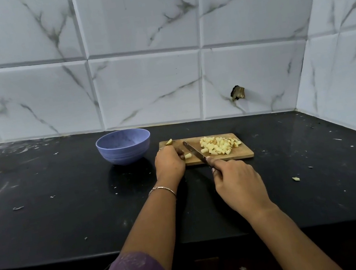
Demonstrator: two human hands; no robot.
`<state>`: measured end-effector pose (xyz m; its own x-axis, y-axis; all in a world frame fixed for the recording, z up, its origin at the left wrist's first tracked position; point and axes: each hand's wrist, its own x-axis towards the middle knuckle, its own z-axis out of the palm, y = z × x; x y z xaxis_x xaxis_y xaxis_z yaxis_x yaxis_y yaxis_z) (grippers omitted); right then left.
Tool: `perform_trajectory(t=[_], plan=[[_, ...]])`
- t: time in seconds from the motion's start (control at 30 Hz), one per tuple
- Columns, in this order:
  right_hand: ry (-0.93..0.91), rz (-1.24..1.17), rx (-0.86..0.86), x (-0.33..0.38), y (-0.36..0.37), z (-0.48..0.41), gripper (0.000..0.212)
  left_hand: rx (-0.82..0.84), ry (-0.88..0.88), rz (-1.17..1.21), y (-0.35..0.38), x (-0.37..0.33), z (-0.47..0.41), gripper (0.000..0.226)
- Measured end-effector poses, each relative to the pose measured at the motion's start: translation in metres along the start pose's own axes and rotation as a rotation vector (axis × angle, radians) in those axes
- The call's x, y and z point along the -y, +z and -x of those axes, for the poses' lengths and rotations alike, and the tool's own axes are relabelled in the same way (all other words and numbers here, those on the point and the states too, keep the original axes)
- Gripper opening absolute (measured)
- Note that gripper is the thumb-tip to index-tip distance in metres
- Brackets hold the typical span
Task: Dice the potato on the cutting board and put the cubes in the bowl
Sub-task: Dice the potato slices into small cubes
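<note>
Just right of the frame's centre, the cutting board lies on the dark surface. Most of the potato is already a heap of pale cubes on the board's right half. The left hand has its fingers curled down on the small remaining piece near the board's left end, pinning it. The right hand is wrapped round the handle of the knife, whose blade slants across the board just beside that piece. One offcut sits at the board's far left corner, and a stray bit lies on the surface well off to the right.

The blue bowl stands just left of the board, and I can see no cubes in it.

Raw potato is firm and looks wet on its cut faces, so that small piece may skid under the blade; fingertips tucked back on top seem the safest hold. The cubes are light and loose and probably slightly sticky. I'd guess scooping them between a cupped hand and the flat of the blade would suit better than picking at them singly.
</note>
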<state>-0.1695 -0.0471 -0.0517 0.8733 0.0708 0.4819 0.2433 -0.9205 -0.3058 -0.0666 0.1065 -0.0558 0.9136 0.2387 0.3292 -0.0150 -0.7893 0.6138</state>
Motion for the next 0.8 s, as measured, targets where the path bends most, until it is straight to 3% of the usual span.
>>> perform_trajectory(t=[0.8], plan=[[-0.105,0.137,0.101,0.0064,0.0055,-0.0038,0.049,0.002,-0.011,-0.012,-0.0014,-0.0032,0.0024,0.021]])
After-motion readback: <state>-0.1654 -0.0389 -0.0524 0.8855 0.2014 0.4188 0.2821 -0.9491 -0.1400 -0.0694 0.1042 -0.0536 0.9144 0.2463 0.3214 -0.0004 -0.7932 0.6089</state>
